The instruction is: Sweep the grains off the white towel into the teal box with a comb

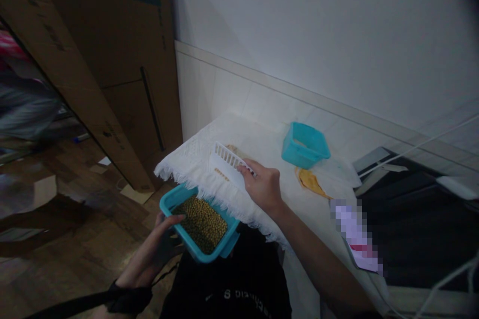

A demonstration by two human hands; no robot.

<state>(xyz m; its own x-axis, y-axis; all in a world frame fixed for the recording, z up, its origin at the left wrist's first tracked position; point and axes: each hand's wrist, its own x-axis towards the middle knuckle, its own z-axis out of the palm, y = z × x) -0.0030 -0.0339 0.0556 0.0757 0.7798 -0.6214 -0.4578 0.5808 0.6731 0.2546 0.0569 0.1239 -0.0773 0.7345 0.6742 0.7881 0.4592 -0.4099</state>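
My left hand [166, 234] grips the left rim of a blue plastic container [205, 258], thumb over the edge. Yellowish soybeans [204, 222] lie inside it. The container sits just below the fringed edge of a white tablecloth [187, 159], which covers part of its far side. My right hand [262, 182] is closed on a white slotted plastic piece [232, 157], held over the cloth. A few soybeans [220, 174] are on the near side of that piece, and a small pale pile [235, 149] shows behind it.
A second blue container [305, 147] stands at the back of the table, with pale contents. Near it lies an orange cloth-like item [312, 182]. A phone-like object [355, 237], partly pixelated, is at the right edge. A large cardboard box [138, 84] stands to the left.
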